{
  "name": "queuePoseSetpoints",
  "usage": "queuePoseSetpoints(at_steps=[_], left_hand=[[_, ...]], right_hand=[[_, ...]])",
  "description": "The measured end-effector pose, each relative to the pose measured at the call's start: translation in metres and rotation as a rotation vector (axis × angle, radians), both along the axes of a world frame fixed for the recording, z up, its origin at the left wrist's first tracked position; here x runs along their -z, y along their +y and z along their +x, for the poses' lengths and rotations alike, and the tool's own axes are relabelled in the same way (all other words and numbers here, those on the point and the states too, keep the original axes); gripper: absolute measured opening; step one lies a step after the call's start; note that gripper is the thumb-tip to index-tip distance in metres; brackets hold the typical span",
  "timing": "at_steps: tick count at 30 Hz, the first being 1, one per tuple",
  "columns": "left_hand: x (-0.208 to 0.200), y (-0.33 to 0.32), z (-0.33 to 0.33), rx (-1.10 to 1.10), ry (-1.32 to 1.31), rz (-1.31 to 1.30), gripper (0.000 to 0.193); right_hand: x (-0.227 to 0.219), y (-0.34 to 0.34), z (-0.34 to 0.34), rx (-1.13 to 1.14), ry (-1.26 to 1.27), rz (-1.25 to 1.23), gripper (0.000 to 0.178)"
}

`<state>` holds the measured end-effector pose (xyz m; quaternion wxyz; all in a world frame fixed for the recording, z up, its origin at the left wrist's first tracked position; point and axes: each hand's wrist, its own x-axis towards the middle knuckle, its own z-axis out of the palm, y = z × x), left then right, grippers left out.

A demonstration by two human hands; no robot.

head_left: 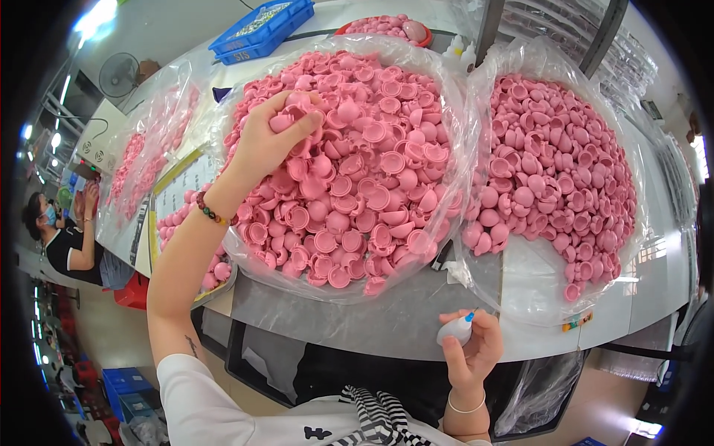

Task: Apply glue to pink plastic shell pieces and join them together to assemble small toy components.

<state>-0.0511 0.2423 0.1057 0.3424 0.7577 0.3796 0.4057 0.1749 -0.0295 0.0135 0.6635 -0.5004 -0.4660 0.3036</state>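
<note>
My left hand (281, 137) reaches over the far left side of a big heap of pink plastic half shells (349, 201) in a clear plastic bag. Its fingers are closed around one or more pink shells (286, 119); how many cannot be told. Near the table's front edge, my right hand (476, 349) is wrapped round a small white squeeze bottle (455, 330) with a blue needle tip (469, 317) pointing up and to the right. To the right lies a second open bag of pink shells (558, 171), rounder and darker pink.
At the left stands a tray (236, 276) with pink balls. A blue crate (262, 31) and a red bowl of pink pieces (387, 28) are at the back, beside small white bottles (461, 52). A masked person (74, 245) works at the far left. Metal posts rise at the back right.
</note>
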Motion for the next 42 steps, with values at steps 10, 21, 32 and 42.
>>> queuePoseSetpoints(at_steps=[10, 21, 32, 42], left_hand=[[0.007, 0.0, -0.007, -0.092, 0.441, 0.485, 0.027], [0.033, -0.082, 0.009, 0.089, 1.016, 0.647, 0.068], [0.017, -0.035, 0.017, 0.069, 0.359, 0.128, 0.011], [-0.005, -0.02, 0.015, 0.176, -0.197, -0.244, 0.027]], right_hand=[[0.0, 0.001, -0.002, 0.01, 0.012, -0.017, 0.03], [-0.001, 0.003, -0.002, 0.017, 0.006, -0.008, 0.03], [0.0, 0.004, -0.002, 0.023, 0.002, -0.004, 0.029], [-0.001, 0.004, -0.003, 0.019, -0.006, -0.017, 0.03]])
